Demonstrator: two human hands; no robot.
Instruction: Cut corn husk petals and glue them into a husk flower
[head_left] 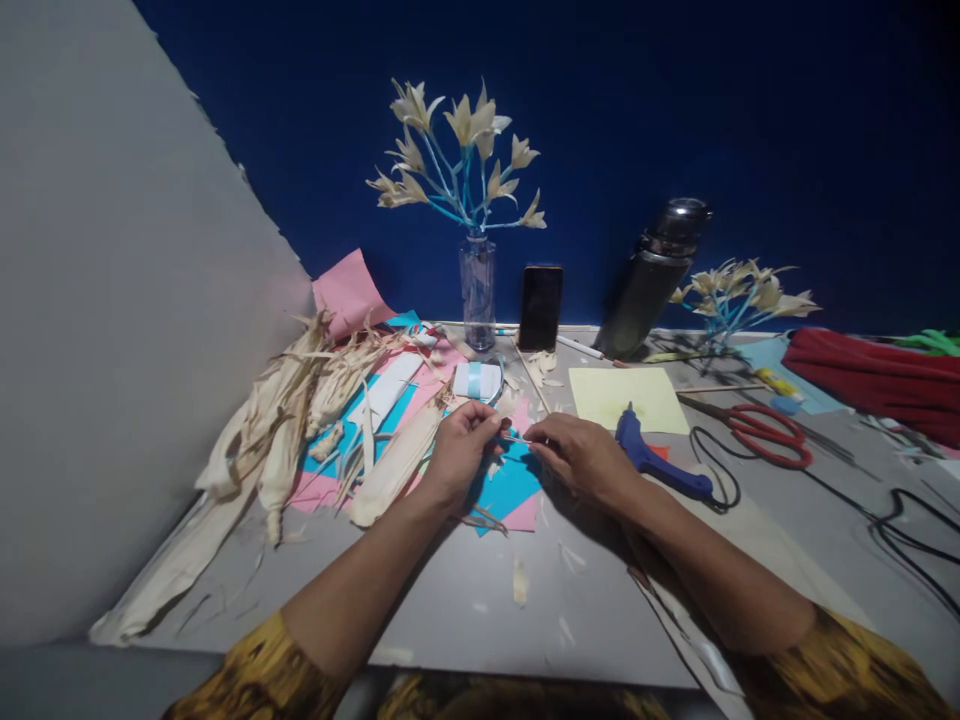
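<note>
Head view: left of the glue gun (pixel 654 462), the left hand (pixel 466 447) and right hand (pixel 579 452) pinch a thin piece (pixel 516 438), seemingly unfinished; beyond the glue gun, leftward, finished-looking flowers (pixel 469 126) fill a vase (pixel 478 290); husks (pixel 401 465) farther left look unworked

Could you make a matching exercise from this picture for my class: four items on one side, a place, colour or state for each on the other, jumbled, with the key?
Column 1
1. Left hand and right hand
2. Glue gun
3. Scissors
4. Clear vase

Column 2
A. Red handles
B. Holding pale flowers
C. Close together, over blue paper
D. Blue body, lying on the table

Pairs: 1-C, 2-D, 3-A, 4-B
</note>
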